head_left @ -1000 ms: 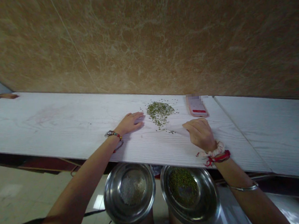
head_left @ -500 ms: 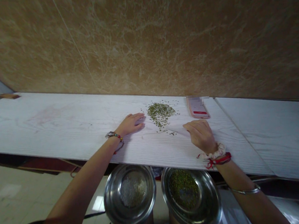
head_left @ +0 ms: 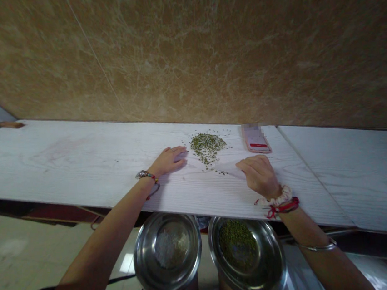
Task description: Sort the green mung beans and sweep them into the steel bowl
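A small heap of green beans mixed with white grains [head_left: 207, 144] lies on the white wood-grain table [head_left: 78, 160]. My left hand [head_left: 169, 160] rests flat on the table just left of the heap, fingers stretched toward it. My right hand [head_left: 259, 174] sits on the table below and right of the heap, fingers curled under; whatever is beneath them is hidden. Below the table edge, on my lap, stand two steel bowls: the left bowl [head_left: 168, 252] holds whitish grains, the right bowl [head_left: 247, 251] holds green beans.
A phone [head_left: 256, 140] in a pink case lies by the wall, right of the heap. A brown marble wall runs behind the table. A seam [head_left: 305, 166] divides the table from a second panel on the right. Tiled floor and a black cable show at lower left.
Hardly anything moved; my right hand shifted very slightly and the view drifted a little.
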A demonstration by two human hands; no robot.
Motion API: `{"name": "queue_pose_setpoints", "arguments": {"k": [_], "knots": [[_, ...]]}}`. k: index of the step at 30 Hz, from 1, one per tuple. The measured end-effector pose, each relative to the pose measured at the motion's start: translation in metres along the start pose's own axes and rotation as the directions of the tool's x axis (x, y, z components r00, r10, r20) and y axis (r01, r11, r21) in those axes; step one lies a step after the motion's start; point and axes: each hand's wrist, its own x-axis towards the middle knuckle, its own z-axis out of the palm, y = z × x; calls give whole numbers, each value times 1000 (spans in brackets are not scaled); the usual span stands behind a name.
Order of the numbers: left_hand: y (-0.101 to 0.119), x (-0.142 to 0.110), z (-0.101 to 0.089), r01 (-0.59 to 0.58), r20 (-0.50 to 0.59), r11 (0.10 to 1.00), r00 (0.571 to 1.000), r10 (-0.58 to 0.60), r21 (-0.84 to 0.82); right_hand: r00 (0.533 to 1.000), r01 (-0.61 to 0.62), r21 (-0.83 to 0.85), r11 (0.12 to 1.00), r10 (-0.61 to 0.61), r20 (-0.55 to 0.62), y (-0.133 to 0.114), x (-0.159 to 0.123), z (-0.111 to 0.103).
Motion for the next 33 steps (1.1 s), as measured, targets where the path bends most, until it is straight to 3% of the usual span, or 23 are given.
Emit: {"name": "queue_pose_setpoints", "arguments": {"k": [6,33], "knots": [[-2,1,3,-3,2,1000,1000,3,0,998,15,16,1000,-14,-54,-1,4,-4],[-3,1,1,-21,-7,1000,1000,21,0,1000,22,-16,1000,-22,-12,-2,4,-1]]}}
